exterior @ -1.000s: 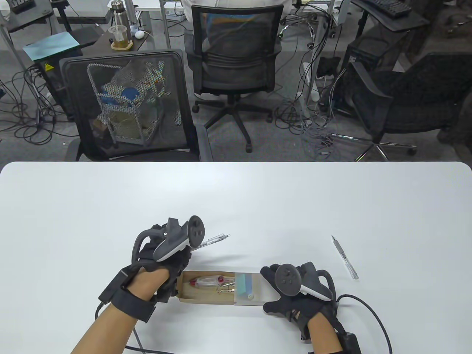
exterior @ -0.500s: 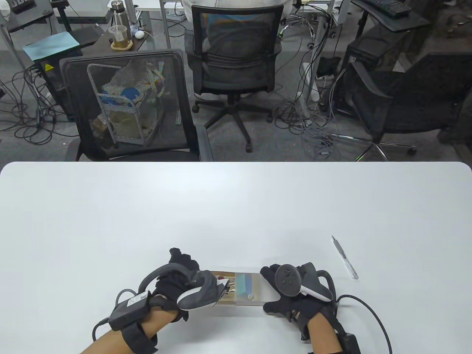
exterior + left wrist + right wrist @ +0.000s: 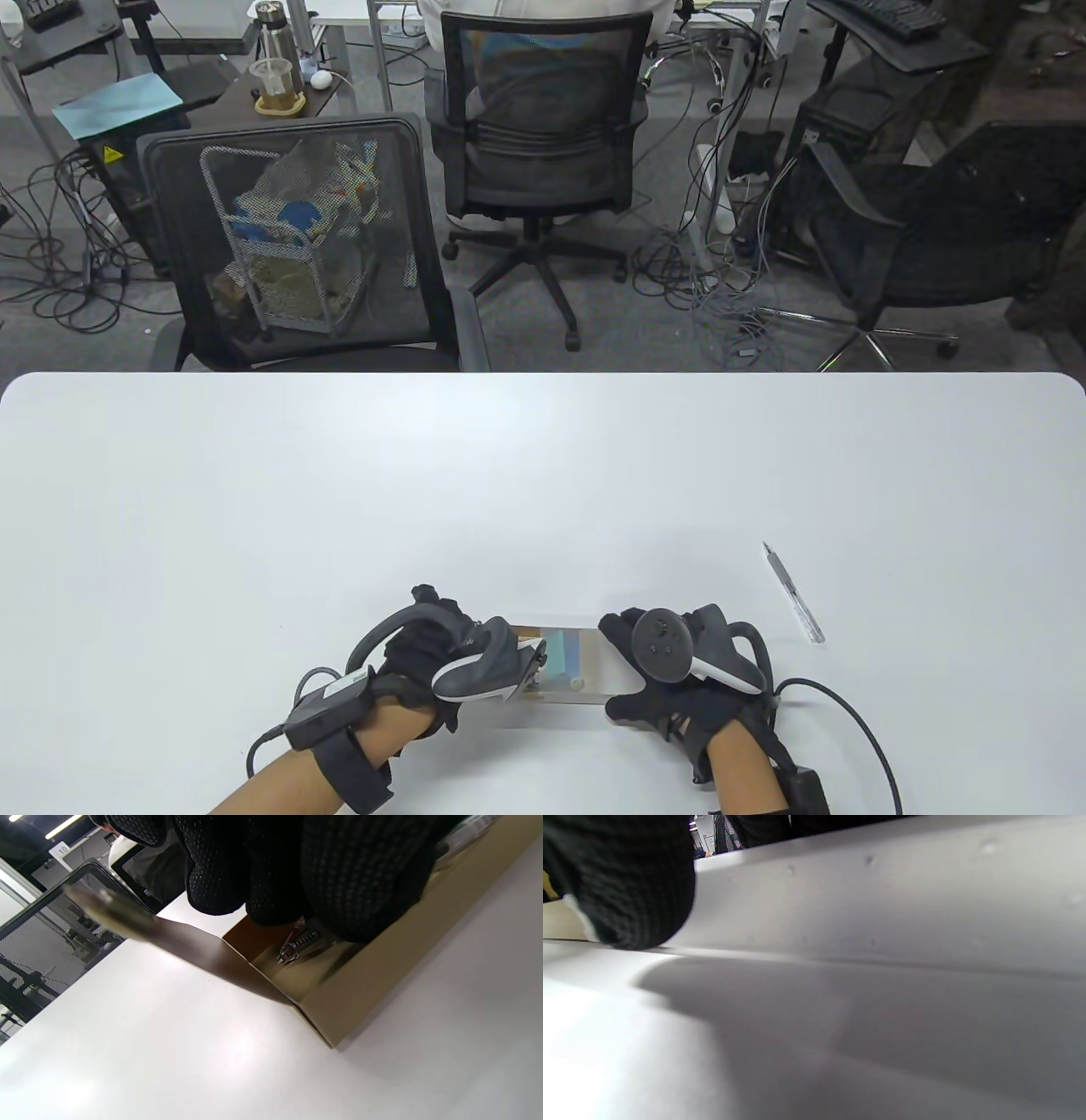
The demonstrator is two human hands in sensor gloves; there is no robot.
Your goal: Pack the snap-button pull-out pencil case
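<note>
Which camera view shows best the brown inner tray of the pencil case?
The left wrist view: the brown tray fills it, side wall and open end visible. In the table view the left hand covers nearly all of it. The right wrist view shows at most a pale sliver at its left edge.

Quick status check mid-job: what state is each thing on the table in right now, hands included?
Pencil case tray: partly pulled out, items inside.
Translucent sleeve: flat on the table, tray partly in it.
Left hand: over the tray, fingers reaching in.
Right hand: holds the sleeve's right end.
Loose pen: lying on the table, unpacked.
</note>
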